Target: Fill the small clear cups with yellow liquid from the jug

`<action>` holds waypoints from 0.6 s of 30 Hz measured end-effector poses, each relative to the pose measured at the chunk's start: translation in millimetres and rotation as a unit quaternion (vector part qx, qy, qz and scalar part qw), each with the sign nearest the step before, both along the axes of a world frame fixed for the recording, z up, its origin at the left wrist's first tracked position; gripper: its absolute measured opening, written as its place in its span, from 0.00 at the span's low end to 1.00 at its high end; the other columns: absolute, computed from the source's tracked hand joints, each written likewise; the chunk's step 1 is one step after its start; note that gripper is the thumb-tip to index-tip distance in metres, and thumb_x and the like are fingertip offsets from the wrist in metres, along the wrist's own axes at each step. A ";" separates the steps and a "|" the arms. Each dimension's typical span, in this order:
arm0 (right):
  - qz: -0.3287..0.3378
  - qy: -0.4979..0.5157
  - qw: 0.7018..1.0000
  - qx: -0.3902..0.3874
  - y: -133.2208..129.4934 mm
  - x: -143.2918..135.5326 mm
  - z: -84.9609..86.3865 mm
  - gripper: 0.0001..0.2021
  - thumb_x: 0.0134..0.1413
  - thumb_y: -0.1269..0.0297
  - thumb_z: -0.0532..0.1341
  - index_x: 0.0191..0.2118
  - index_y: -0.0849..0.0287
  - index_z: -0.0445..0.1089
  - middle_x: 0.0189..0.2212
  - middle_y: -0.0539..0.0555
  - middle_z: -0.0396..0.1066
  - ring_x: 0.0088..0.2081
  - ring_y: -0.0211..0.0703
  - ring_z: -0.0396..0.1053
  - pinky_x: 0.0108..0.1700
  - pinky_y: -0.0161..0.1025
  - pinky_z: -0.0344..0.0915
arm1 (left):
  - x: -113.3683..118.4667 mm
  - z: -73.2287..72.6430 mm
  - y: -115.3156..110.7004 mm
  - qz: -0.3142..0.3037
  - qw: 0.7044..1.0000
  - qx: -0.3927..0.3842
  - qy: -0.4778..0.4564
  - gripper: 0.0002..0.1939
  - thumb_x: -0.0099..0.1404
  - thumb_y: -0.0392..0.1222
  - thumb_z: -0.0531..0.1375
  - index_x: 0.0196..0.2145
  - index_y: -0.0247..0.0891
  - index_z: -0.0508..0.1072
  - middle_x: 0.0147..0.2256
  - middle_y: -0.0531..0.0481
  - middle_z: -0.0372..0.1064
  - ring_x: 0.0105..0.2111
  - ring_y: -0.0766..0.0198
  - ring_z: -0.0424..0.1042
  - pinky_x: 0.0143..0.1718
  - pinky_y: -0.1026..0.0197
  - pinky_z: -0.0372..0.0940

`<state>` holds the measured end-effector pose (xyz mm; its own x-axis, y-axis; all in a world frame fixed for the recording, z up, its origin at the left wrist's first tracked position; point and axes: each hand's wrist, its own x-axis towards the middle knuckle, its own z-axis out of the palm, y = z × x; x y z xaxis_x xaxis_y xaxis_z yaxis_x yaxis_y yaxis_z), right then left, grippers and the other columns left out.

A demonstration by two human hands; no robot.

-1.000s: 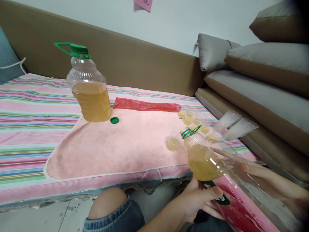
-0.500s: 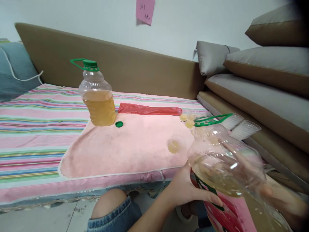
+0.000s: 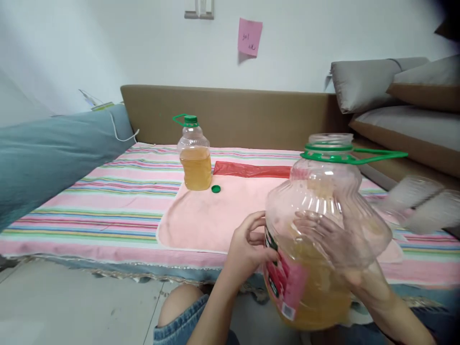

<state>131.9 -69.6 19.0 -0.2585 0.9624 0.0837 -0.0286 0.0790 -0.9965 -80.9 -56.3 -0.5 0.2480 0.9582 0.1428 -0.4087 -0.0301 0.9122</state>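
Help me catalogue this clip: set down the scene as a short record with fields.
Held bottle: clear, uncapped, roughly upright, yellowish liquid inside
Left hand: at its side, thumb on the label
Right hand: seen through the held bottle
Standing bottle: green cap on, partly filled
Loose cap: green, on the pink mat
Red plastic: lying behind the mat
Cup stacks: at right, blurred

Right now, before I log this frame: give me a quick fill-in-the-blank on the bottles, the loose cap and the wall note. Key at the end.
The left of the two hands grips a labelled bottle with ____ cap on its mouth. The standing bottle has a cap coloured ____. In the camera's view, the loose cap lies on the mat to the ____ of the standing bottle. The paper note on the wall is coloured ____.

Missing words: no; green; right; pink.
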 end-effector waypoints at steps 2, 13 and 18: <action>-0.044 0.059 0.990 0.120 15.3 -29.3 2.4 0.62 0.27 0.35 0.71 0.68 0.44 0.42 0.57 0.59 0.65 0.60 0.64 0.62 0.63 0.60 0.56 | -8.1 5.8 -2.0 0.123 0.992 0.011 -0.009 0.37 0.45 0.59 0.71 0.49 0.37 0.70 0.50 0.40 0.72 0.45 0.52 0.75 0.44 0.57 0.69; -0.072 0.110 0.944 0.301 107.9 -170.9 -22.9 0.58 0.35 0.38 0.70 0.68 0.44 0.39 0.52 0.59 0.66 0.53 0.57 0.67 0.56 0.60 0.63 | -7.3 -5.8 -33.1 0.475 0.813 0.180 0.283 0.34 0.69 0.47 0.52 0.68 0.47 0.41 0.70 0.46 0.38 0.69 0.50 0.36 0.66 0.39 0.47; -0.048 0.041 0.946 0.318 128.2 -220.0 -29.4 0.52 0.46 0.38 0.64 0.69 0.41 0.32 0.62 0.58 0.57 0.61 0.58 0.61 0.58 0.60 0.64 | -11.2 -13.5 -38.2 0.435 0.784 0.234 0.375 0.44 0.63 0.49 0.60 0.67 0.58 0.38 0.69 0.52 0.41 0.69 0.46 0.38 0.64 0.32 0.52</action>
